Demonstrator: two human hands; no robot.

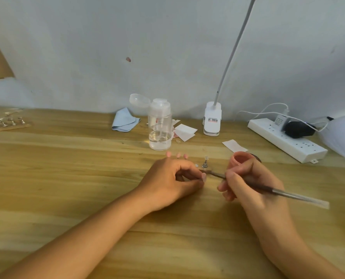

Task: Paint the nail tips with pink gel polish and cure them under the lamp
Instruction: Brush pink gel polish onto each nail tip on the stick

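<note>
On the wooden tabletop (66,178), the left hand (167,182) pinches a nail tip (203,176), mostly hidden by fingertips, glossy pale pink. The right hand (252,184) has its grip closed around a brush (268,189) whose bristles touch the tip; a pink gel pot (240,159) stands just behind.

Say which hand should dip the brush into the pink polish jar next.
Right. The right hand already holds the brush, and the jar sits just behind its fingers. The left hand is pinching a nail tip, so it's probably best left there.
</note>
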